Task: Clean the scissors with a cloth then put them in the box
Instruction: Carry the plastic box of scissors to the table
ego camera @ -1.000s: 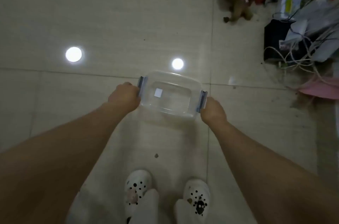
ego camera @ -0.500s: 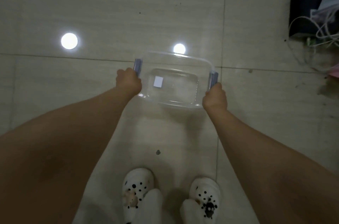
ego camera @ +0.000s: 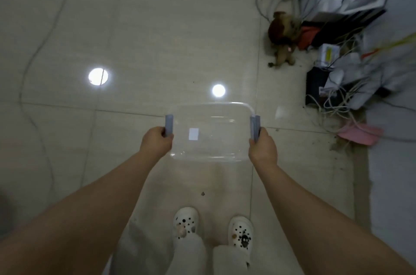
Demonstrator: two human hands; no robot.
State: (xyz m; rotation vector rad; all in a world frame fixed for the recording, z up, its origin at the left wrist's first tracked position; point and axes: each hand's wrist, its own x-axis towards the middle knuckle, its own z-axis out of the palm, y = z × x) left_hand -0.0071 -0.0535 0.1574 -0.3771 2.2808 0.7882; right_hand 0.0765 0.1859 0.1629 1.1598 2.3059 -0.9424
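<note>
I hold a clear plastic box [ego camera: 225, 150] level in front of me above the tiled floor. It has grey-blue latches on both short sides and a small white label on its bottom. My left hand [ego camera: 156, 143] grips the left latch, and my right hand [ego camera: 262, 148] grips the right latch. The box looks empty. No scissors and no cloth are in view.
A heap of cables, white bags and black boxes [ego camera: 342, 72] lies on the floor at the right, with a brown plush toy [ego camera: 283, 35] and a pink item [ego camera: 360, 135]. A thin cable [ego camera: 33, 54] runs down the left. My white shoes [ego camera: 211, 227] stand below the box.
The view has tilted up and the clutter at the right has come back into sight. The box stays held by both hands, now a little further right in the frame.
</note>
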